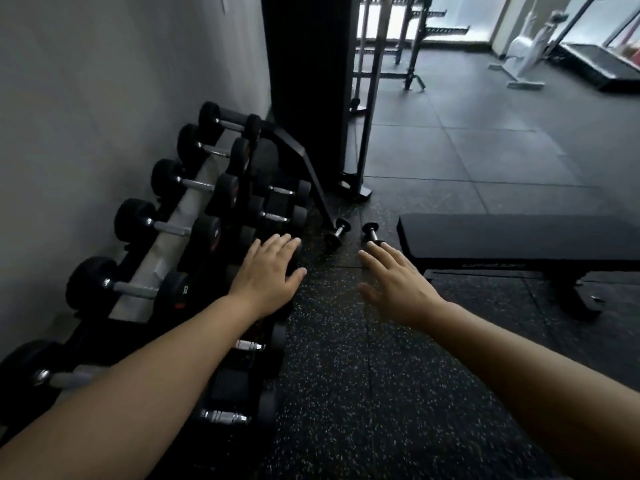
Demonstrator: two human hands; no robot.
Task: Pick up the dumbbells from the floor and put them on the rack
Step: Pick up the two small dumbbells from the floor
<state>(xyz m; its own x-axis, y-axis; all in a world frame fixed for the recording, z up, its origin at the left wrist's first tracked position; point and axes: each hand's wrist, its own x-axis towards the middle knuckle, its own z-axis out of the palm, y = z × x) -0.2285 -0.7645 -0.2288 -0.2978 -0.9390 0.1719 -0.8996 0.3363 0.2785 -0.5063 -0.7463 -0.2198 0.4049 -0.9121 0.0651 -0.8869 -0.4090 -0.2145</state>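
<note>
Two small black dumbbells lie on the speckled floor: one (338,233) at the foot of the rack, the other (372,233) just right of it beside the bench. My left hand (268,277) is stretched out flat, fingers apart and empty, over the lower tier of the dumbbell rack (311,168). My right hand (394,284) is also spread and empty, its fingertips just short of the right dumbbell. The rack stands along the left wall and carries several large dumbbells on its upper tier and several smaller ones below.
A black flat bench (519,237) stands on the right, close to the floor dumbbells. A dark pillar and a cable machine frame (363,150) rise behind the rack. Farther back are a squat rack, a white exercise bike (526,50) and a treadmill.
</note>
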